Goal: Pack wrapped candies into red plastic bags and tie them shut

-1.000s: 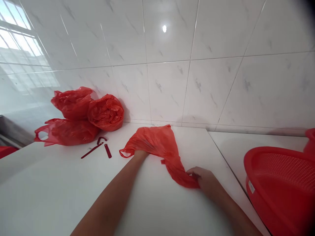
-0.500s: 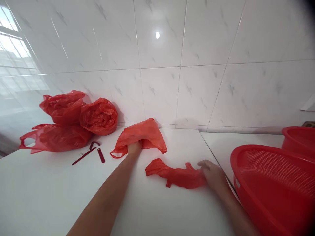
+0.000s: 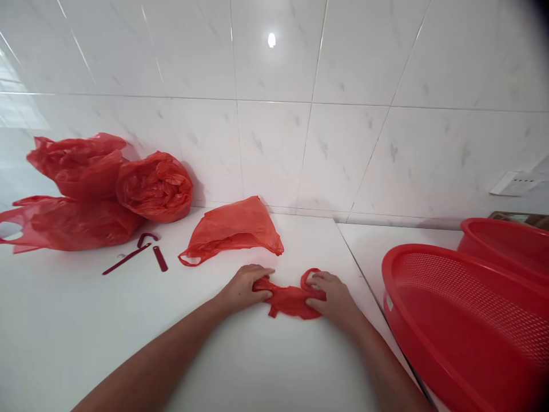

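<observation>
Against a white tiled wall point(image 3: 274, 149) with grey veining, a white table point(image 3: 120, 349) carries red plastic at nearly every side of us. At far left, a crumpled red plastic bundle point(image 3: 77, 171) rests above a flatter red bag with a loop handle point(image 3: 81, 223), a round red plastic roll point(image 3: 156, 189) beside them. Behind our hands, a thin orange-red plastic bag point(image 3: 238, 226) lies spread, its mouth facing us, between us and the wall. To the right, across a dark seam, a large red perforated plastic basket point(image 3: 418, 250) stands near our right forearm, partly overlapping a second red plastic basket point(image 3: 480, 229) behind it; a white socket plate point(image 3: 517, 183) sits on the wall.

We count three bundles on the left, two baskets and three small dark-red flat pieces point(image 3: 160, 259): one long, one short, one hooked.

At centre, just before the spread bag, a narrow, crumpled red plastic bag point(image 3: 291, 301) stretches between our hands. Our left hand point(image 3: 245, 289) pinches its left end between thumb and fingers; our right hand point(image 3: 333, 297) curls narrowly around the other, a loop rising beside the fingertips.
</observation>
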`<control>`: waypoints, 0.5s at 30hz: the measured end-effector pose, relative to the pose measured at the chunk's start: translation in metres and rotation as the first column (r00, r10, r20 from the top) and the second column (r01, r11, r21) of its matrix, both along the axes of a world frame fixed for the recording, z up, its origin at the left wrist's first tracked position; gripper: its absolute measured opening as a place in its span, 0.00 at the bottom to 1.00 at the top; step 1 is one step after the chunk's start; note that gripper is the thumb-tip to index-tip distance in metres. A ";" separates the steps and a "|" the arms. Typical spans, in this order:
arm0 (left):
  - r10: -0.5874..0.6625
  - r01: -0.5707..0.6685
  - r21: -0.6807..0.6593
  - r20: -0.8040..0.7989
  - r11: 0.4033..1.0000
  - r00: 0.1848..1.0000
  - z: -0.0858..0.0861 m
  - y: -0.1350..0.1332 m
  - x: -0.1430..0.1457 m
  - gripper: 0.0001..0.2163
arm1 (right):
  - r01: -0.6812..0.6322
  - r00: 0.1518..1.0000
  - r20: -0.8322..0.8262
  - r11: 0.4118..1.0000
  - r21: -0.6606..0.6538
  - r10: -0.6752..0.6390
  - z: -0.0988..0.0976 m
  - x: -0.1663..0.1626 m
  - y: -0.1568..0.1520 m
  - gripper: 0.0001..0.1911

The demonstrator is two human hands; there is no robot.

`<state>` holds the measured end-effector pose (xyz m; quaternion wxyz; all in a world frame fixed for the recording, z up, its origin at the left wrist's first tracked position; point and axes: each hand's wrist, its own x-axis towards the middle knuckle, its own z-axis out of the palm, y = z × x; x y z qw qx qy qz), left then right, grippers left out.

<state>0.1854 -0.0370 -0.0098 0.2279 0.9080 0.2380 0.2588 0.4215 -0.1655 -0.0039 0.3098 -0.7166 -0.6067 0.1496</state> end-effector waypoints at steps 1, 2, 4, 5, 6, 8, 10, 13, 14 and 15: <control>0.001 -0.001 0.027 0.014 1.000 1.000 0.001 -0.002 0.000 0.14 | 0.037 0.998 0.041 0.999 0.002 -0.037 -0.001 0.002 0.001 0.09; 0.013 -0.016 0.065 0.048 0.998 0.999 0.003 -0.004 0.000 0.11 | 0.093 0.994 0.063 0.996 0.000 -0.093 -0.002 0.004 0.001 0.06; 0.055 -0.083 0.181 0.156 0.980 0.986 0.009 -0.005 -0.001 0.10 | 0.250 0.967 0.053 0.968 -0.011 -0.249 0.001 0.008 -0.001 0.06; 0.069 -0.121 0.257 0.203 0.959 0.977 0.012 -0.005 -0.003 0.10 | 0.326 0.945 0.028 0.945 -0.005 -0.326 0.003 0.010 -0.003 0.06; 0.073 -0.152 0.340 0.233 0.928 0.970 0.016 -0.006 -0.005 0.11 | 0.387 0.922 -0.006 0.922 0.015 -0.387 0.006 0.010 -0.004 0.06; 0.067 -0.184 0.498 0.242 0.847 0.968 0.021 -0.008 -0.009 0.11 | 0.468 0.883 -0.076 0.880 0.077 -0.463 0.011 0.010 -0.008 0.05; 0.053 -0.162 0.612 0.193 0.774 0.980 0.022 -0.013 -0.013 0.12 | 0.506 0.861 -0.134 0.852 0.134 -0.491 0.015 0.010 -0.011 0.06; 0.023 -0.046 0.684 0.043 0.728 0.999 0.019 -0.019 -0.019 0.13 | 0.538 0.840 -0.182 0.829 0.152 -0.512 0.015 0.011 -0.011 0.08; 0.024 -0.014 0.686 -0.005 0.727 1.000 0.018 -0.020 -0.021 0.13 | 0.550 0.832 -0.187 0.823 0.144 -0.523 0.014 0.012 -0.011 0.09; 0.037 0.001 0.681 -0.041 0.733 0.998 0.017 -0.020 -0.023 0.13 | 0.566 0.820 -0.187 0.815 0.126 -0.540 0.013 0.014 -0.010 0.10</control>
